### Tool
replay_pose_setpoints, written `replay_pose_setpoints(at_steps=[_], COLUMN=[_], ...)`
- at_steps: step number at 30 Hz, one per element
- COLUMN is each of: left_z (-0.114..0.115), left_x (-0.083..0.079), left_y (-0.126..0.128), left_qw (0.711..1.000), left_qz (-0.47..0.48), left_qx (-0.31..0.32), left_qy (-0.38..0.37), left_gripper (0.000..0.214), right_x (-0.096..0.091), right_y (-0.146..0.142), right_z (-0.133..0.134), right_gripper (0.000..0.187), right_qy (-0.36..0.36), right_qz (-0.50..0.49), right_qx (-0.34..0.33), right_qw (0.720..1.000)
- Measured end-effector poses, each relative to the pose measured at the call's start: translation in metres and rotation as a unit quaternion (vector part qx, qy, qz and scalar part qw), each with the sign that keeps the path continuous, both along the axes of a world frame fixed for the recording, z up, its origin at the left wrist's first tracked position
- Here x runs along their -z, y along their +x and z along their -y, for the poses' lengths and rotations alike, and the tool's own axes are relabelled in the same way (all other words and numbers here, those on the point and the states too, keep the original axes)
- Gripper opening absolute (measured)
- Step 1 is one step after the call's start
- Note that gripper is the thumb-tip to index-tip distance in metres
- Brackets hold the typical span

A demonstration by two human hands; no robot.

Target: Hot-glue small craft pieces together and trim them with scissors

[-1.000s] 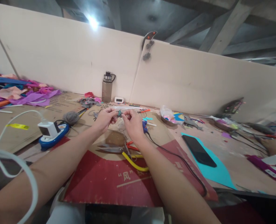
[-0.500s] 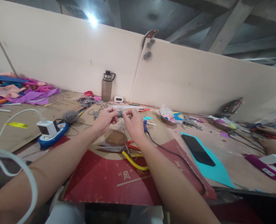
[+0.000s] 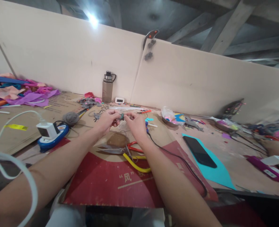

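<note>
Between the fingertips of both hands is a small dark green piece [image 3: 122, 116], too small to make out its kind. My left hand [image 3: 110, 121] pinches it from the left. My right hand [image 3: 135, 123] is closed at the piece's right side, thumb and forefinger pressed together on it. Below the hands, scissors [image 3: 114, 151] with one red and one yellow handle lie on the cardboard, blades pointing left. A round brown piece [image 3: 117, 139] lies just behind the blades. Thin grey yarn trails under the hands.
A grey yarn ball [image 3: 71, 118] sits beside a blue power strip [image 3: 53, 138] at left. Behind stand a bottle [image 3: 107, 88] and a small white clock [image 3: 119, 100]. A black phone [image 3: 199, 152] rests on turquoise sheet at right. Another person's arm [image 3: 277, 148] shows at far right.
My right hand has turned slightly, its fingers lying flatter near the green piece. The other person's hand at far right has drawn back toward the edge.
</note>
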State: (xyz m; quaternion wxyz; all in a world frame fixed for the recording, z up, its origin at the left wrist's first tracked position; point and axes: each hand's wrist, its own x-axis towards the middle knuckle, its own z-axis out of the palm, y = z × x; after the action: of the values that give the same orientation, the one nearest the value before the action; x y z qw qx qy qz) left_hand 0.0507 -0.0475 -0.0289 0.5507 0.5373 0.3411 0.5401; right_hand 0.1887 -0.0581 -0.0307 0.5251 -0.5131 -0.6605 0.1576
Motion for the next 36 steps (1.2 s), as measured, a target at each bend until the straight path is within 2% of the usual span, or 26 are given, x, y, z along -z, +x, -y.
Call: replay_pose_setpoints(at_steps=[6, 10, 19, 23, 29, 36], left_z=[0.003, 0.003, 0.003, 0.001, 0.001, 0.004], left_x=[-0.005, -0.005, -0.004, -0.003, -0.010, -0.013], left_y=[0.002, 0.001, 0.000, -0.001, -0.005, -0.004], left_qw=[0.999, 0.999, 0.988, 0.994, 0.997, 0.998], left_qz=[0.003, -0.022, -0.118, -0.097, -0.039, -0.035], left_qx=[0.036, 0.038, -0.031, -0.012, 0.060, 0.042], left_qy=[0.009, 0.024, 0.092, 0.054, -0.033, -0.044], left_gripper=[0.013, 0.018, 0.006, 0.007, 0.012, 0.015], right_x=[0.002, 0.002, 0.001, 0.004, 0.006, 0.006], right_y=[0.002, 0.004, -0.003, -0.003, 0.003, 0.004], right_z=[-0.006, -0.007, -0.002, -0.004, -0.011, -0.012], right_gripper=[0.019, 0.017, 0.016, 0.015, 0.020, 0.019], right_qy=[-0.033, -0.041, -0.052, -0.065, -0.078, -0.065], right_qz=[-0.051, -0.078, -0.062, -0.094, -0.156, -0.145], right_qx=[-0.013, -0.029, -0.033, -0.042, -0.060, -0.054], right_qw=[0.998, 0.996, 0.996, 0.993, 0.983, 0.986])
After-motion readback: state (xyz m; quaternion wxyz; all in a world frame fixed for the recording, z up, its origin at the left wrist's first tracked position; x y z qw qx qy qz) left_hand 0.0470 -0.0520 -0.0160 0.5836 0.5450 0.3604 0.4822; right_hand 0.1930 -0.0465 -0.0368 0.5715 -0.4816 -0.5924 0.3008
